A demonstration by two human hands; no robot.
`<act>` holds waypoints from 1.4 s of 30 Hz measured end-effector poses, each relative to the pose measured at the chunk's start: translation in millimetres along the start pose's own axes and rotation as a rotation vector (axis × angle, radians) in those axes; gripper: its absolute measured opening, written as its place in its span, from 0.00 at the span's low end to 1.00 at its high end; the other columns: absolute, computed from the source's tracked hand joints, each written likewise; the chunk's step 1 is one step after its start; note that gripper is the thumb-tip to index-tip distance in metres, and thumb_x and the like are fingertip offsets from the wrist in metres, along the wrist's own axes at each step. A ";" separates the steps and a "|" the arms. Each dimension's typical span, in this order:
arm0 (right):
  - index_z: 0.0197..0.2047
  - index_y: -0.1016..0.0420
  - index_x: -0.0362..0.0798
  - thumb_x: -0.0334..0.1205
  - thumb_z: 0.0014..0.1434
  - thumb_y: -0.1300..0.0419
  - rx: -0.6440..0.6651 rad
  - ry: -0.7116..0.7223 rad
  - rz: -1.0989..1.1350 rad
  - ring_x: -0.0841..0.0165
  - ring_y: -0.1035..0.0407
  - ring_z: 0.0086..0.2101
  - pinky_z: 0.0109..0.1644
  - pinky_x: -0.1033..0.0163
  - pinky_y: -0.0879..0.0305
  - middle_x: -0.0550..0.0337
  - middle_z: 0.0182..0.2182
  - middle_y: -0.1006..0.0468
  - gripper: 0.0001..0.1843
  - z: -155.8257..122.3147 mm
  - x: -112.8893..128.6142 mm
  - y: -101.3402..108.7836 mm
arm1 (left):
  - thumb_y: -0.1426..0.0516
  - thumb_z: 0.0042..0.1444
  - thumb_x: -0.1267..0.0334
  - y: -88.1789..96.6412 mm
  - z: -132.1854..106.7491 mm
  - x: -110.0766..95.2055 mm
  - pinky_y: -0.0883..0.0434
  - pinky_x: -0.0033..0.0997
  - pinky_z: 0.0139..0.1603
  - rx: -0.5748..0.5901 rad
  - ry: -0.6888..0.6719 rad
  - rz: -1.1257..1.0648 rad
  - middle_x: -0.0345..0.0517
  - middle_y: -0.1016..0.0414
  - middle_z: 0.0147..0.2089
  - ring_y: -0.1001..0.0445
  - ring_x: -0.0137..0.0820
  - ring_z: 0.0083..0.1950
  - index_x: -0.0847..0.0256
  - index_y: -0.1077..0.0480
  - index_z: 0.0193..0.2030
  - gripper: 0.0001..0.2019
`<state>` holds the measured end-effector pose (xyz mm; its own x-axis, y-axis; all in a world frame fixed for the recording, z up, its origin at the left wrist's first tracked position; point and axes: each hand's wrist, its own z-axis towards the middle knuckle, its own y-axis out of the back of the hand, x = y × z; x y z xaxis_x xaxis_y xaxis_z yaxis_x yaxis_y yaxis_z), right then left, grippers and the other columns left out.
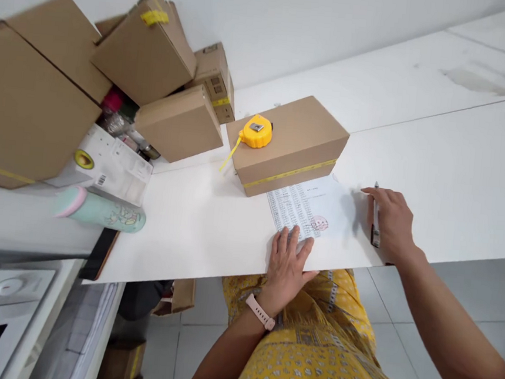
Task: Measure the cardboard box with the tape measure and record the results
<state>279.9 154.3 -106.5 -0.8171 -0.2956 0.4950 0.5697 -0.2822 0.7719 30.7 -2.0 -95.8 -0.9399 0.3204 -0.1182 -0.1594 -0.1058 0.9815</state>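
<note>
My left hand (288, 260) lies flat at the table's front edge, fingers apart, with its fingertips on the lower edge of a printed sheet of paper (335, 205). The sheet has rows of small print and a round red stamp. To the right of it, my right hand (390, 219) is curled around a slim pen (376, 224), whose upper end sticks out past the index finger. My right thumb is hidden. A closed cardboard box (296, 137) covers the sheet's far part. On top of that box rests a yellow tape measure (257, 132), a short length of its tape pulled out.
Several cardboard boxes (145, 50) are stacked at the back left. Before them are a white carton (113, 165) with an avocado picture and a mint-green bottle (104, 209) lying down. A white appliance (4, 297) stands at lower left. A wall runs behind the white table (196, 226).
</note>
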 end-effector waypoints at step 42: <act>0.62 0.25 0.54 0.65 0.67 0.49 -0.109 -0.266 0.412 0.45 0.31 0.61 0.61 0.40 0.33 0.46 0.61 0.23 0.32 57.6 28.4 14.6 | 0.45 0.61 0.39 148.5 113.3 191.8 0.27 0.42 0.54 -0.880 0.667 -1.718 0.49 0.20 0.51 0.20 0.40 0.53 0.55 0.24 0.51 0.24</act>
<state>259.9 194.4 -58.1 -0.5085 -0.1635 0.8454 0.8440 -0.2889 0.4518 -139.0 150.4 44.4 0.3969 0.2642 -0.8790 -0.7005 -0.5316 -0.4761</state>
